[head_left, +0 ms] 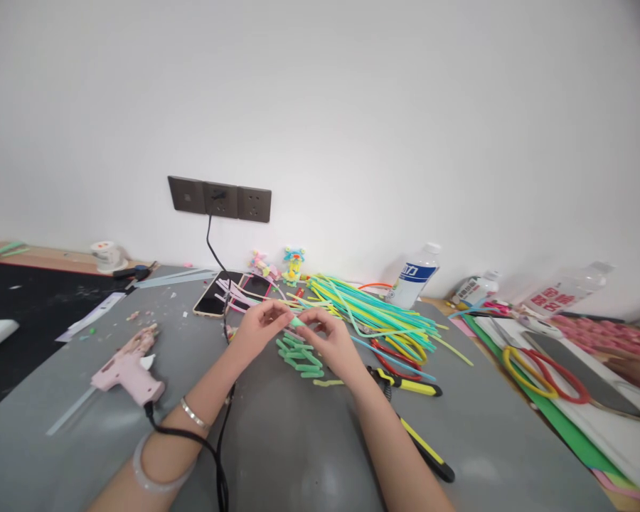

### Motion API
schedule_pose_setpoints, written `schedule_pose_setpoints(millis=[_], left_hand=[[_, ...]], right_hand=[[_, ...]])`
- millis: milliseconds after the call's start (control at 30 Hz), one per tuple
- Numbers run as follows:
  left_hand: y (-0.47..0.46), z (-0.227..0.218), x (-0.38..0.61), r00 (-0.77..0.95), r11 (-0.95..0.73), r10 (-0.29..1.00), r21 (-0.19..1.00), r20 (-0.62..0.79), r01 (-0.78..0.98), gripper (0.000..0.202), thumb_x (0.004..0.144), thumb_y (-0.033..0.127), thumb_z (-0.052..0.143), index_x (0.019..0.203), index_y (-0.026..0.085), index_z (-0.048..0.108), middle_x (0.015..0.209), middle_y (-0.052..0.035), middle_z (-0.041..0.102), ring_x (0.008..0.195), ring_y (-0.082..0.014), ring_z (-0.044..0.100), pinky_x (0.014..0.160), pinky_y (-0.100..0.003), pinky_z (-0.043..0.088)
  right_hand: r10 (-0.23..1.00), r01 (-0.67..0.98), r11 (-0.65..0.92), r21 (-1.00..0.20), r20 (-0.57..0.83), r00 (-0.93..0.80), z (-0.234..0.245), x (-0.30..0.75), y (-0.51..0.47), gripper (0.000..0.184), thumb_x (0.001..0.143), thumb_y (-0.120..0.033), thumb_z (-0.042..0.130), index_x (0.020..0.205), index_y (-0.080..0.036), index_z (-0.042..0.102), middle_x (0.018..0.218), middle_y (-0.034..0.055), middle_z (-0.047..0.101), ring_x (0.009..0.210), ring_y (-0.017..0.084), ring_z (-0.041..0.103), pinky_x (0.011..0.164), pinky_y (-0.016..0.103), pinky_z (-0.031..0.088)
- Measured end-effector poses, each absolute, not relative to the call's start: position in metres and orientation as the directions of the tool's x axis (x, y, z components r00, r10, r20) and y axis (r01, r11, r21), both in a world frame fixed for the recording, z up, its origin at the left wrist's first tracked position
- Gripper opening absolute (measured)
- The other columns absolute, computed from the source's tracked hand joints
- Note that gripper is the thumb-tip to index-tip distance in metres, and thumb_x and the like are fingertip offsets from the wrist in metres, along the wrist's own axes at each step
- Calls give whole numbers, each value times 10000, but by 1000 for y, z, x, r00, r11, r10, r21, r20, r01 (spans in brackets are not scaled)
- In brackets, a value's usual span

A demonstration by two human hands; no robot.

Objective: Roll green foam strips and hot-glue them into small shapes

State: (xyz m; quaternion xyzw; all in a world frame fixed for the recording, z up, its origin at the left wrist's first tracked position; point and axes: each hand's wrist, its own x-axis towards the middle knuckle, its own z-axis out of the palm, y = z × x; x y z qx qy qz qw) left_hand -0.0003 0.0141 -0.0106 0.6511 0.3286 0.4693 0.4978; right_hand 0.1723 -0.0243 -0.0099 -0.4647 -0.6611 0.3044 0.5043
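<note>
- Centrally, a small green piece is held above the grey tabletop, between the fingertips of both hands.
- The piece is pinched from one side by the left hand and from the other by the right hand; thumb and forefinger are closed on it in each case, and the two hands are brought nearly together.
- Just below the fingers, a cluster of bent green strips is laid on the tabletop.
- Behind the right hand, a bundle of fuzzy sticks in yellow, green and turquoise is spread.
- A bottle with a blue label is stood behind the bundle, near the wall, its white cap in place; how full it is cannot be told.
- Farther right, a clear bottle with red lettering is seen, blurred, as is a smaller bottle; their contents cannot be made out.
- At the far left, a white tub is placed near the wall; its inside is not shown clearly.
- A pink glue gun is laid left of the left forearm, and yellow-and-black pliers are partly covered by the right forearm.
</note>
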Motion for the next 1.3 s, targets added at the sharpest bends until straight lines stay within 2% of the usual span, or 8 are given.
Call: schedule_pose_setpoints(millis=[167,267,400,533,700,867,1133,1300], left_hand=[[13,-11,1,385,-281,881,959,274,-40,269,733,335,737,904,153,638,752,2,581,691,-124,545,620,-224,455],[12,-12,1,398,-323,861,945,316,-51,256,750,314,728,938,160,648,810,-13,592,702,-121,540,630,-228,466],[14,-15,0,370,-368,857,929,358,-46,194,772,307,710,882,163,640,796,-6,580,685,-111,531,615,-213,457],[15,-16,-1,287,-376,884,926,370,-35,197,772,316,707,869,164,626,798,-7,593,705,-118,556,627,-211,474],[14,-12,-2,292,-376,885,926,363,-12,202,779,328,694,897,164,685,854,-43,660,740,-143,601,660,-241,514],[16,-15,-2,287,-409,872,912,397,-22,203,784,344,695,895,179,737,969,-80,703,820,-176,645,677,-261,542],[15,-16,0,277,-344,897,938,344,-50,209,742,323,730,858,159,672,876,-53,682,795,-166,648,660,-253,556],[14,-14,-1,290,-360,891,933,351,-23,198,764,282,709,892,162,617,869,-36,657,814,-153,640,690,-246,539]], right_hand=[[824,376,530,-761,566,-17,-5,172,-25,65,796,-242,676,836,-230,626,1002,64,646,981,239,603,847,380,457],[799,390,566,-726,600,-41,-5,171,-25,56,803,-208,669,830,-233,628,1012,71,624,1017,246,594,901,408,448],[790,385,573,-723,612,-28,-2,171,-27,72,818,-248,676,889,-242,661,1035,74,638,1027,251,598,910,414,446],[803,335,510,-793,578,144,-3,178,-26,186,848,-304,640,1020,-235,650,1055,73,672,1006,244,610,868,392,445],[835,131,435,-891,454,312,-8,186,-20,187,797,-356,688,758,-211,575,837,46,661,817,211,614,728,339,450],[869,93,401,-911,411,275,-7,185,-19,275,746,-399,741,643,-212,568,720,37,638,757,213,601,724,352,469],[928,151,352,-924,366,75,-10,177,-20,260,774,-423,706,907,-213,631,903,59,672,764,198,614,709,340,484],[951,121,305,-945,309,16,-14,175,-20,321,762,-470,714,918,-207,614,823,38,644,733,190,604,681,327,490]])
